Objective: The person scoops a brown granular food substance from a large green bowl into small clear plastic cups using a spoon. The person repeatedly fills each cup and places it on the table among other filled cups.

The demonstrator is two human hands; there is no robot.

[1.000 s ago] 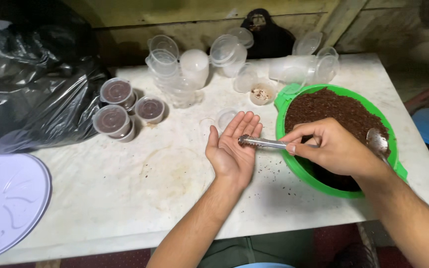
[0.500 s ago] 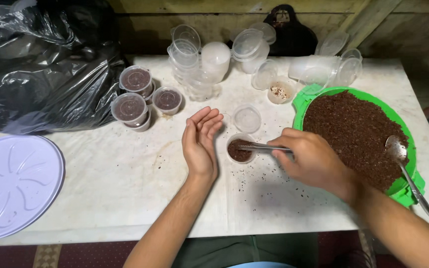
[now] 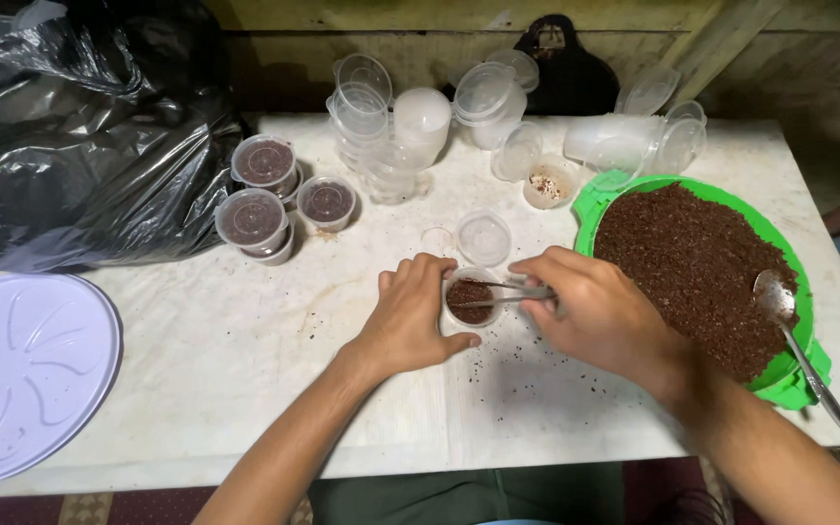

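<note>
Cupping small clear cup (image 3: 470,297) of brown soil, left hand (image 3: 410,319) wraps its side on white table (image 3: 245,340). Right hand (image 3: 590,313) pinches metal tweezers (image 3: 498,295), tips over cup. Green basin (image 3: 797,374) of soil with spoon (image 3: 791,326) just right; lidded filled cups (image 3: 253,219) far left.

On your far left a crumpled black plastic bag (image 3: 70,146) slumps over the pale surface (image 3: 245,389), and just below it lies a lavender round lid (image 3: 21,374). Beside the bag you see three lidded cups (image 3: 274,194) of dark fill. Behind them stand stacked clear empty cups (image 3: 391,126). A spoon (image 3: 794,331) rests on the green bowl's (image 3: 799,384) rim.
</note>
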